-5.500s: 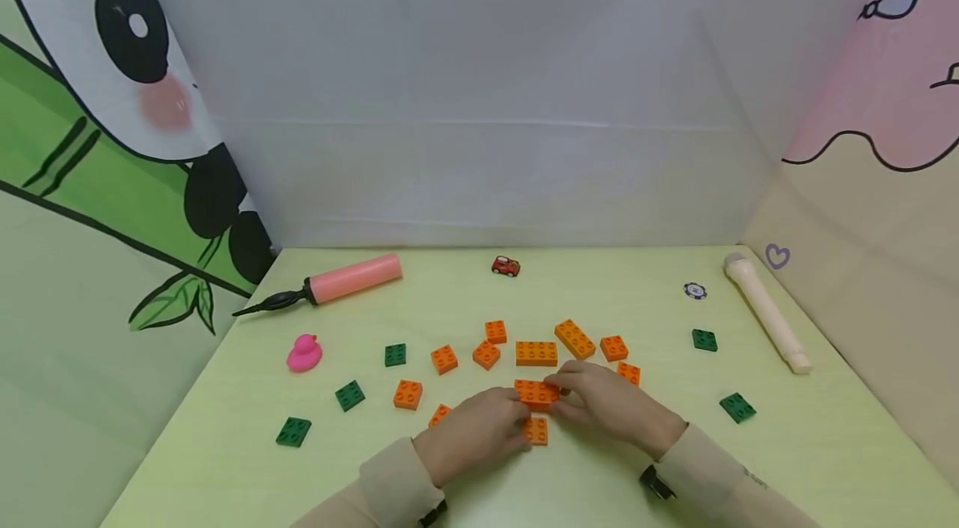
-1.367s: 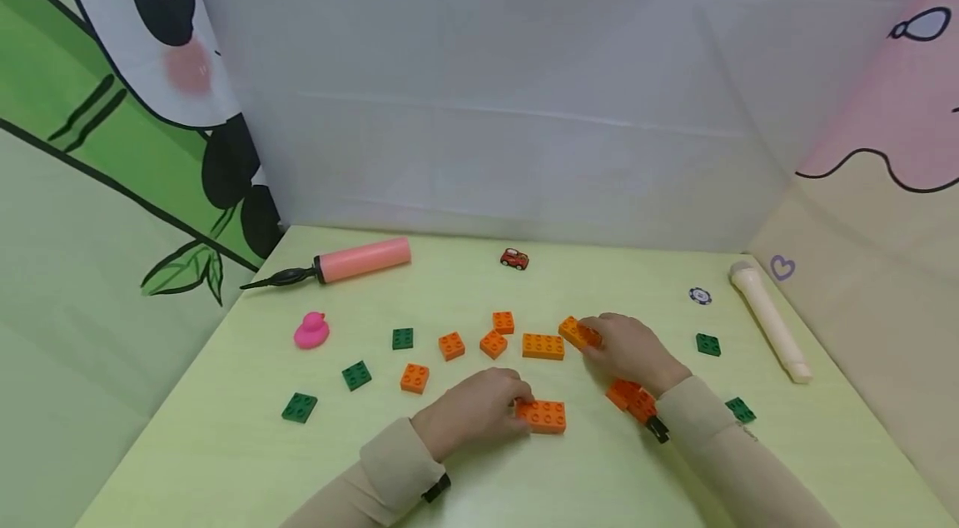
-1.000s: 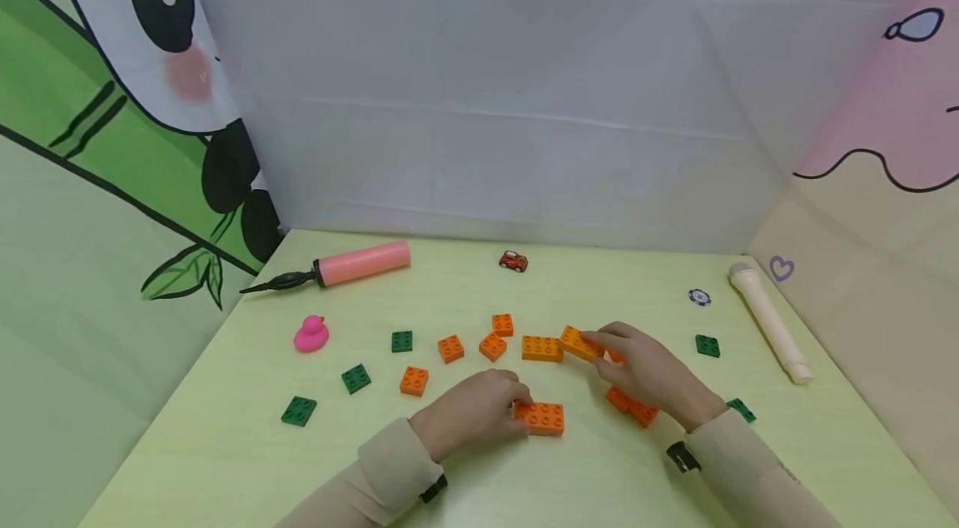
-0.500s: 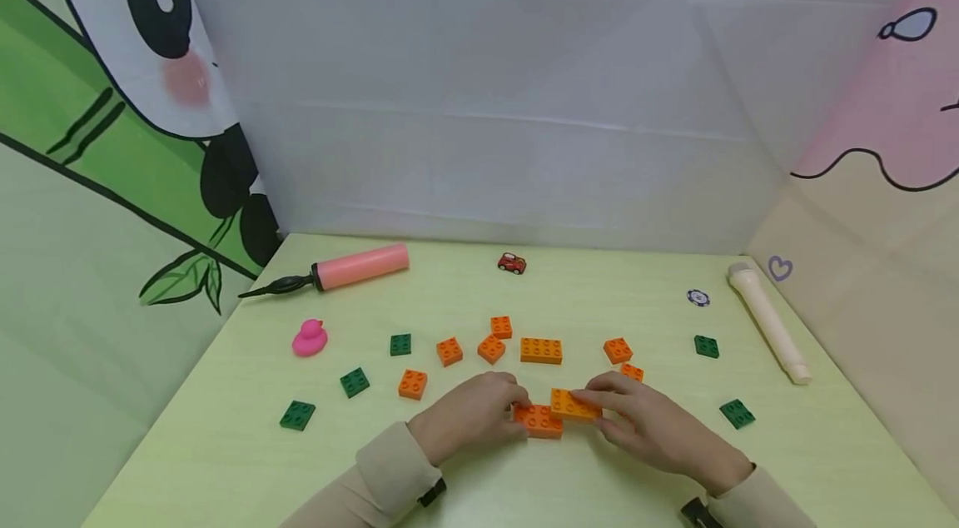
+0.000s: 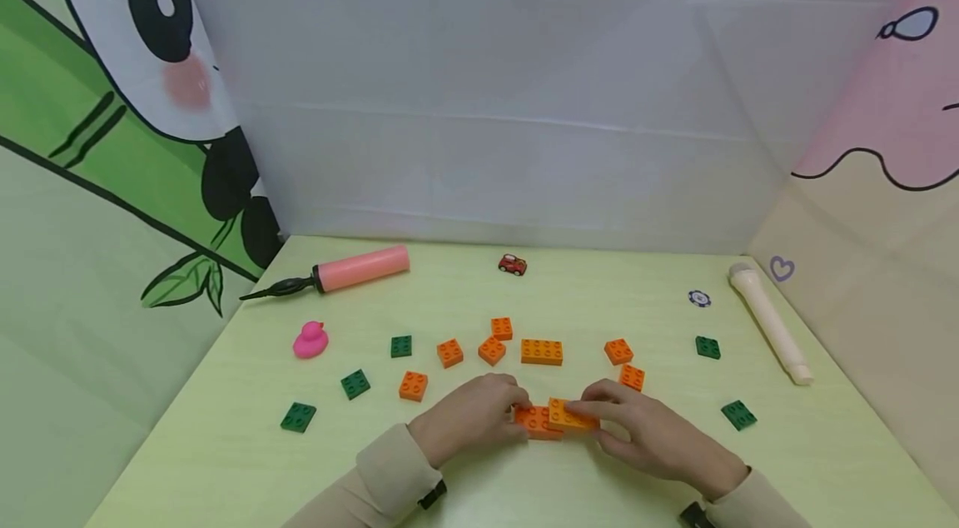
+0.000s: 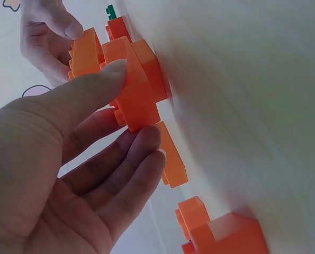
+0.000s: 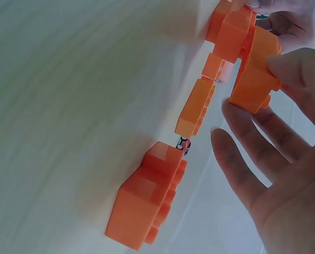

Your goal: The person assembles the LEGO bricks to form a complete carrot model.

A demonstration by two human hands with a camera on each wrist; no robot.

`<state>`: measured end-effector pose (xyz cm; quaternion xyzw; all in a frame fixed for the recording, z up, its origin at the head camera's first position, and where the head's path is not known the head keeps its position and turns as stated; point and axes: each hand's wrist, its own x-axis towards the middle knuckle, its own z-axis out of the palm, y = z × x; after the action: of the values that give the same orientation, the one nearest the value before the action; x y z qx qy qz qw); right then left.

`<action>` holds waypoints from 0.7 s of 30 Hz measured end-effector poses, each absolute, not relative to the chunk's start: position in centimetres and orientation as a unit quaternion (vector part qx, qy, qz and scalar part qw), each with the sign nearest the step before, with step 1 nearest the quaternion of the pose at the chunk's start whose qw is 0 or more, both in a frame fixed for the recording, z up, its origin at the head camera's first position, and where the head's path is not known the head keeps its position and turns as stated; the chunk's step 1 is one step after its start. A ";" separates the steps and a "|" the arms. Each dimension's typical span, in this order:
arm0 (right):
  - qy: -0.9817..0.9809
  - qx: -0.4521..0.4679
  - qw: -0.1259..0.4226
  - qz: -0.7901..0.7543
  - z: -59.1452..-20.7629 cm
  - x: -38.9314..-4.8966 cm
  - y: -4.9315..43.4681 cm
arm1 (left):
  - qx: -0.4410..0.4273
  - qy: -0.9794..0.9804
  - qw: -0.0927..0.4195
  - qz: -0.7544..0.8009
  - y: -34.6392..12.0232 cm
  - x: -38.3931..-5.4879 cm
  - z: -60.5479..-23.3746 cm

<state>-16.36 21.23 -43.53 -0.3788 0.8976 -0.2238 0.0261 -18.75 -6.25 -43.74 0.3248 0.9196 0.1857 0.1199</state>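
Observation:
On the table near the front, my left hand [image 5: 472, 413] grips a dark orange eight-stud brick [image 5: 535, 421], thumb on one side and fingers on the other. In the left wrist view another orange brick [image 6: 151, 69] sits beneath it, against the table. My right hand [image 5: 650, 432] pinches a lighter orange eight-stud brick [image 5: 571, 414] between thumb and fingers. This lighter brick overlaps the right end of the dark one, slightly tilted in the right wrist view, where its underside edge shows close over the dark brick's studs.
Behind the hands lie another long orange brick [image 5: 541, 351] and several small orange bricks [image 5: 449, 353]. Green bricks [image 5: 298, 417] are on both sides. Farther out are a pink duck [image 5: 310, 341], a hand pump [image 5: 360, 268], a toy car [image 5: 513, 264], a poker chip [image 5: 699, 298] and a white microphone-shaped stick [image 5: 770, 324].
The dark brick has come forward onto the brick in front. My right hand has taken the lighter brick from the back right and brought it forward over the dark one; my left hand stays nearly still.

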 end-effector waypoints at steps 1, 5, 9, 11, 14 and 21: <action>0.898 -0.380 0.027 -0.221 -43.6 -16.4 21.2 | 0.325 0.919 0.120 0.185 -6.3 -18.8 -43.7; 0.898 -0.386 0.027 -0.211 -43.6 -16.5 21.0 | 0.328 0.919 0.117 0.185 -6.2 -18.8 -43.8; 0.899 -0.389 0.028 -0.201 -43.6 -16.7 20.9 | 0.329 0.919 0.115 0.184 -6.2 -18.8 -43.8; 0.900 -0.389 0.033 -0.194 -43.5 -16.8 20.8 | 0.330 0.919 0.113 0.185 -6.2 -18.8 -43.9; 0.902 -0.388 0.044 -0.187 -43.3 -16.9 20.6 | 0.330 0.918 0.112 0.186 -6.2 -18.8 -43.9; 0.897 -0.395 0.049 -0.194 -43.2 -17.1 20.0 | 0.330 0.918 0.115 0.186 -6.1 -18.8 -43.9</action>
<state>-17.05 19.98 -43.22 -0.3949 0.8966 -0.1941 0.0494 -18.81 -6.06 -43.95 0.3302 0.9182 0.1862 0.1153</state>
